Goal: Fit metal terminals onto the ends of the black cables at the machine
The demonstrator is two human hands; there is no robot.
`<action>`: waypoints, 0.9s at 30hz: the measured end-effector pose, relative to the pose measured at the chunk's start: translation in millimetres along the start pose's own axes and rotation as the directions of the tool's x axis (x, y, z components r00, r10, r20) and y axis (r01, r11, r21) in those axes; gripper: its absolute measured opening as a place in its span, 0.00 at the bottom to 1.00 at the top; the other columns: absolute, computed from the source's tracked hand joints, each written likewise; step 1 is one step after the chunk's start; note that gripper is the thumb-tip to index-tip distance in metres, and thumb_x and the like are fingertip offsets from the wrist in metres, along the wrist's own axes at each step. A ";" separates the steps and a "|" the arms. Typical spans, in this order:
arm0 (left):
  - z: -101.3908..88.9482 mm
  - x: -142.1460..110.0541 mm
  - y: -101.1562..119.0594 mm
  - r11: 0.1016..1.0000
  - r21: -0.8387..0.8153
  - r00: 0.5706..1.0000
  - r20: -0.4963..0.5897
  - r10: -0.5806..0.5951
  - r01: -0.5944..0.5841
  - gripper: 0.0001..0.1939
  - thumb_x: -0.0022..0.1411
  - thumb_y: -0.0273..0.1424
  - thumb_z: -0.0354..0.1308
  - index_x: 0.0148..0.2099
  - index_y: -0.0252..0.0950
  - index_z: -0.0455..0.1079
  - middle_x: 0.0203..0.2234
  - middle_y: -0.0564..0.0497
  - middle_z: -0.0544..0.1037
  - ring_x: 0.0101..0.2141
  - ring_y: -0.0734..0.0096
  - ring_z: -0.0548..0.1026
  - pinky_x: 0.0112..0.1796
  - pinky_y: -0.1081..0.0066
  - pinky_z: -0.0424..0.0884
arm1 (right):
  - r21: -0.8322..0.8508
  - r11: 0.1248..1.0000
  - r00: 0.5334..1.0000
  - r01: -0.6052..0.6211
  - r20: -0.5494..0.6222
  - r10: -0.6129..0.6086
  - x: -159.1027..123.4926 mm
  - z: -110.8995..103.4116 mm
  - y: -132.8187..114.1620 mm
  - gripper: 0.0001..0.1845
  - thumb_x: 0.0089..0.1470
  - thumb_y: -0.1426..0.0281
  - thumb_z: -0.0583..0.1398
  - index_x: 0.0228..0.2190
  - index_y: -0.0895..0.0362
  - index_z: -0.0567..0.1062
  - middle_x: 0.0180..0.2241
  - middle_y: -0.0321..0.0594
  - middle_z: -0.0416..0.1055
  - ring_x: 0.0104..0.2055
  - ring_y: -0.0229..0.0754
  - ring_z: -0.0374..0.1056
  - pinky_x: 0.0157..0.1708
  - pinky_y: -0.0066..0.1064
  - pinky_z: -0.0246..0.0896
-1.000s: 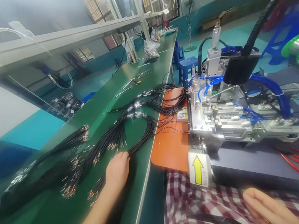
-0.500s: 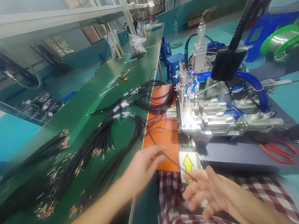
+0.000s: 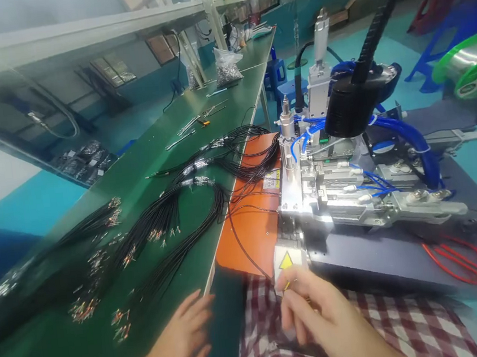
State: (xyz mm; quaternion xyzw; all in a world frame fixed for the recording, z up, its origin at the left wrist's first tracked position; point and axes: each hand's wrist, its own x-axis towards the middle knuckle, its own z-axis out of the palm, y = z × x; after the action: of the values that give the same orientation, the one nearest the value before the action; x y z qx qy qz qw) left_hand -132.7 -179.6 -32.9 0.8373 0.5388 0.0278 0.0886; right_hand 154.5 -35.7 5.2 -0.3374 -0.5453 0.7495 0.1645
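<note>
My right hand (image 3: pixel 321 317) is closed in a pinch on the end of a thin black wire (image 3: pixel 240 246), just below the yellow-arrow label (image 3: pixel 287 261) at the front of the machine. The wire loops up over the orange mat (image 3: pixel 248 234) toward the bundles. My left hand (image 3: pixel 181 343) hovers open with fingers spread at the near edge of the green bench (image 3: pixel 134 155), beside the black wire bundles (image 3: pixel 161 220) with crimped ends. It holds nothing.
A metal machine (image 3: pixel 333 185) with blue air hoses and a black lamp head (image 3: pixel 348 107) stands to the right. Red-handled scissors (image 3: pixel 460 260) lie on its grey base. Tools and bags of parts (image 3: pixel 227 69) lie far down the bench. My checked clothing fills the bottom.
The wire has passed from my left hand to my right hand, which now pinches it. My left hand has dropped back to the bench edge, open. The view shifted slightly.
</note>
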 end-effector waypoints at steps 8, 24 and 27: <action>-6.2 7.2 7.3 0.994 -0.035 0.990 0.099 -0.097 0.101 0.16 0.59 0.25 0.43 0.32 0.38 0.73 0.37 0.46 0.77 0.57 0.58 0.65 0.63 0.52 0.47 | -0.057 0.990 0.985 0.131 0.118 -0.124 1.2 -1.0 -2.3 0.10 0.62 0.62 0.53 0.40 0.54 0.67 0.30 0.36 0.73 0.25 0.34 0.65 0.27 0.27 0.62; -13.3 19.3 16.8 0.999 0.037 0.999 0.035 -0.028 0.026 0.12 0.61 0.23 0.45 0.33 0.38 0.70 0.32 0.49 0.75 0.52 0.60 0.69 0.61 0.52 0.52 | 0.096 0.980 0.966 0.173 -0.209 -0.150 1.1 -19.0 18.0 0.03 0.57 0.69 0.55 0.34 0.56 0.66 0.28 0.35 0.75 0.22 0.33 0.67 0.26 0.28 0.61; -31.9 63.0 34.4 0.999 -0.010 0.989 -0.141 0.042 -0.044 0.10 0.62 0.25 0.51 0.45 0.39 0.68 0.37 0.48 0.75 0.43 0.64 0.73 0.54 0.58 0.62 | 0.012 0.985 0.942 0.172 -0.294 -0.160 3.3 -20.3 16.6 0.04 0.55 0.69 0.57 0.33 0.57 0.71 0.26 0.34 0.72 0.23 0.34 0.65 0.27 0.28 0.60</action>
State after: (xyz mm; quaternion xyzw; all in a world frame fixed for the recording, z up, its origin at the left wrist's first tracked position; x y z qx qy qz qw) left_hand -80.1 -132.5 1.5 0.8440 0.5253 0.0926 0.0553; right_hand 168.1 -25.2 -14.9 -0.3940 -0.5274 0.6851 0.3120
